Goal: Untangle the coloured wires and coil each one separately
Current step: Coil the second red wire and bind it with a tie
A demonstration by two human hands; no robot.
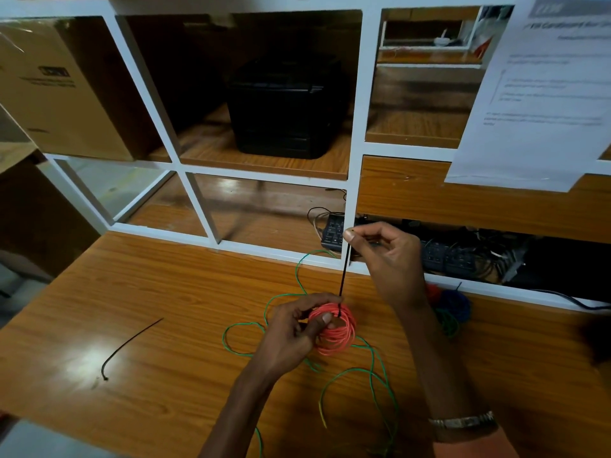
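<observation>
Centrally, low in the frame, a person's left hand (297,325) grips a small, tight coil of red-orange wire (335,328), fingers curled over its top and the thumb pressed against its side, probably so the loops cannot spring apart. The coil is a flattened ring of many thin, smooth, plastic-coated turns.

Just above it, the right hand (386,256) pinches the free end of a thin black cable tie (344,276) between thumb and forefinger, the other fingers loosely curled. The tie runs straight and taut down to the coil, so it appears to be drawn tight to bind it.

Loose green wire (373,365) sprawls in wide, springy curves on the table around and under the coil, not yet wound. To the right of the right forearm, near the table's far edge, lie a blue wire bundle (458,304) and some further red and green wire, partly hidden.

A second black cable tie (129,342) lies gently curved at lower left, likely kept ready for another coil. The wooden table (165,292) is glossy, orange-brown and grained. A metal watch band (463,421) circles the right wrist.
</observation>
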